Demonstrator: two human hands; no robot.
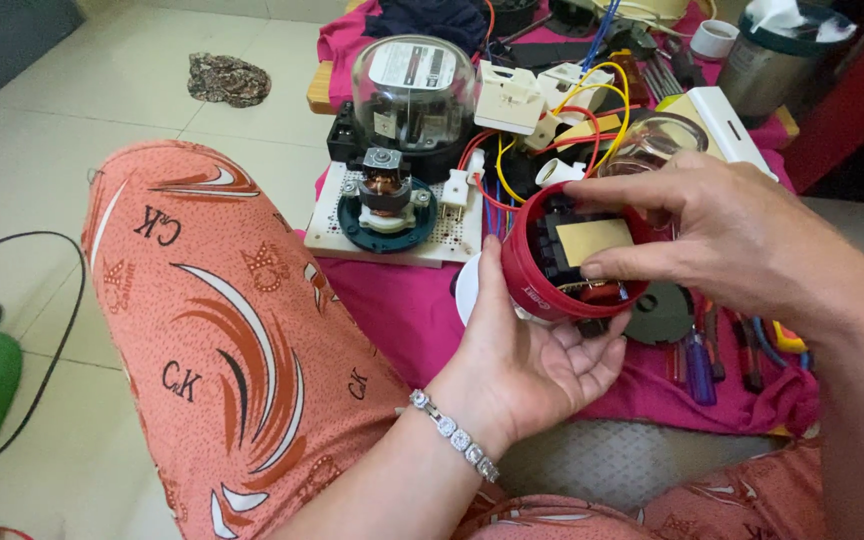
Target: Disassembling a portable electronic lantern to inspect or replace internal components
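Left hand (532, 350) grip under red housing (537, 285), rim exposed

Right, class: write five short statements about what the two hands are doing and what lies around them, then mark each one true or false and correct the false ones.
1. The left hand cups a red round housing from below. True.
2. The right hand pinches a yellowish card inside the housing. True.
3. A screwdriver is held in the right hand. False: the screwdrivers lie on the pink cloth.
4. The glass-domed meter rests on the person's lap. False: it stands on the cloth beyond the hands.
5. A bracelet is worn on the right wrist. False: it is on the left wrist.
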